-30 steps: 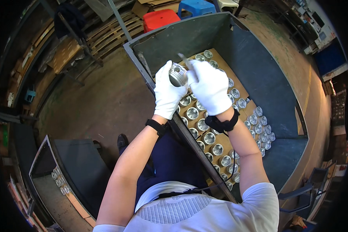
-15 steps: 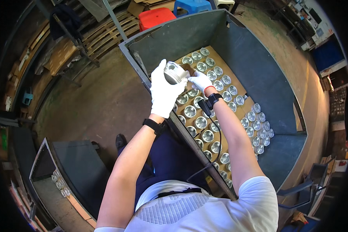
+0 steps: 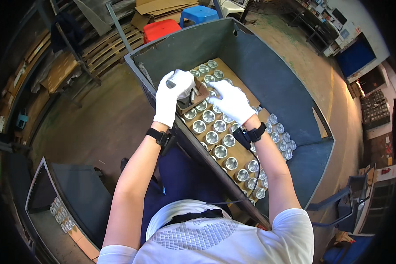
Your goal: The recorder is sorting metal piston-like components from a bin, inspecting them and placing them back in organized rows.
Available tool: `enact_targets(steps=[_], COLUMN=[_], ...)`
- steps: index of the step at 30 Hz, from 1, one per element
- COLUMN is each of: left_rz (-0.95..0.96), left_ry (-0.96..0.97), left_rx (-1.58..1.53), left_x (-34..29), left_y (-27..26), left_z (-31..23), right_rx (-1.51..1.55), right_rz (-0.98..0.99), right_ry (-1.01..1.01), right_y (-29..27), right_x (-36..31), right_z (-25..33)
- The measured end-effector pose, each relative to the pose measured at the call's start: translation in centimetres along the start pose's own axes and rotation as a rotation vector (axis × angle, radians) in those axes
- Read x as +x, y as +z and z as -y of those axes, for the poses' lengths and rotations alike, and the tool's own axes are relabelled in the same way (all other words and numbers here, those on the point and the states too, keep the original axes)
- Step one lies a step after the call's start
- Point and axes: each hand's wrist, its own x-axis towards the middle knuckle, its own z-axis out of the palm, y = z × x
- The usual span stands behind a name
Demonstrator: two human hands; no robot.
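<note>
My left hand (image 3: 168, 100), in a white glove, is closed around a silver metal piston (image 3: 185, 82) and holds it up over the near left corner of a large grey metal bin (image 3: 279, 72). My right hand (image 3: 229, 101), also gloved, hovers over the bin with its fingers apart and nothing visible in them. Between the hands sits a small brown tray (image 3: 200, 91) with a dark pen-like thing in it. Below, rows of similar pistons (image 3: 211, 137) stand on a cardboard sheet (image 3: 233, 83). Some are hidden under my hands and right forearm.
Beyond the bin are a red stool (image 3: 162, 29), a blue stool (image 3: 199, 15) and a wooden pallet (image 3: 108, 47). At lower left, another grey bin (image 3: 77, 180) holds more pistons (image 3: 60, 214). A black cable (image 3: 258, 169) hangs from my right wrist.
My right hand has come away from the piston, moving right and toward me, and its fingers have spread. The piston has turned in my left hand. The whole view has shifted a little.
</note>
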Motion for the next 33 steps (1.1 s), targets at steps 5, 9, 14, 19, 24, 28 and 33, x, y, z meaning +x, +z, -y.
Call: enact_targets(steps=[5, 9, 14, 19, 24, 28, 33], left_rz=[0.295, 0.389, 0.563, 0.541, 0.647, 0.634, 0.674], left_ry=[-0.438, -0.575, -0.763, -0.904, -0.836, -0.855, -0.849], left_rx=[-0.765, -0.825, -0.878, -0.788, -0.590, -0.526, -0.626], left_x=[-3.3, -5.6, -8.6, -10.6, -12.2, -13.4, -13.7], left_y=[2.8, 3.8, 4.9, 7.7, 9.0, 9.8, 9.8], left_z=[-4.6, -5.4, -5.1, -3.9, -3.8, -4.7, -3.3], right_rx=[0.155, 0.098, 0.369, 0.590, 0.464, 0.647, 0.884], right_rz=[-0.032, -0.103, -0.087, -0.052, -0.002, 0.037, 0.047], right_ry=[0.018, -0.087, 0.008, 0.190, 0.396, 0.621, 0.740], right_y=[-3.2, -3.2, -3.0, -3.1, -4.3, -5.4, -5.7], right_x=[-3.6, -6.5, -10.2, -13.3, -14.4, -14.5, -14.2], right_z=[3.5, 3.3, 2.4, 2.1, 2.1, 2.4, 2.2])
